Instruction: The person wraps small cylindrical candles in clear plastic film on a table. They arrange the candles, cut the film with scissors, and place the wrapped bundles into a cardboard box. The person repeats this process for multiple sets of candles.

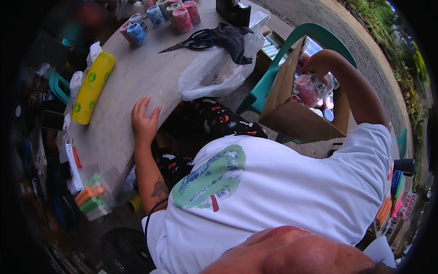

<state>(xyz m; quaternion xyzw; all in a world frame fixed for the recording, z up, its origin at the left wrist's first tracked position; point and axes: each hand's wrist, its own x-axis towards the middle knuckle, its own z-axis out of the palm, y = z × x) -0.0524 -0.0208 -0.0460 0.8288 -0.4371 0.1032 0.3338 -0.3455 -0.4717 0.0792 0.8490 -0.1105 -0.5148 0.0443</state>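
My left hand [145, 118] rests flat on the rim of the pale table [119, 82], fingers slightly apart and holding nothing. To the right, my right hand [318, 66] reaches into an open cardboard box [291, 106] set on a green plastic chair [256, 96]. Inside the box are several short cylinders in clear plastic, among them a pink marbled cylinder [306, 89] just below my fingers. The fingertips are partly hidden, so a hold on anything cannot be made out. Beside the box, a clear plastic bag [198, 82] hangs over the table's edge.
On the table are black-handled scissors [191, 41], a dark cloth [231, 39], a black tape dispenser [236, 13], a yellow roll [93, 88] and several marbled cylinders [182, 20]. Bagged coloured sticks [90, 197] lie at the near left. A black fan [125, 251] stands below.
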